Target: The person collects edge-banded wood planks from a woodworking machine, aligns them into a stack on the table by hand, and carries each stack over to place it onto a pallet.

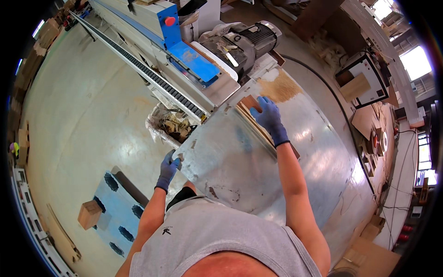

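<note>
Noted wooden boards on metal table, long axis slanting far-left to near-right, under nearer right hand, half-spread over far end. Observed left hand part-curled by table edge; cannot confirm grip in either.

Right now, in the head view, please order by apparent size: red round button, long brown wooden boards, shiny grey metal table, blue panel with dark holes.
Largest to smallest:
Shiny grey metal table
Blue panel with dark holes
Long brown wooden boards, partly covered
Red round button
</note>
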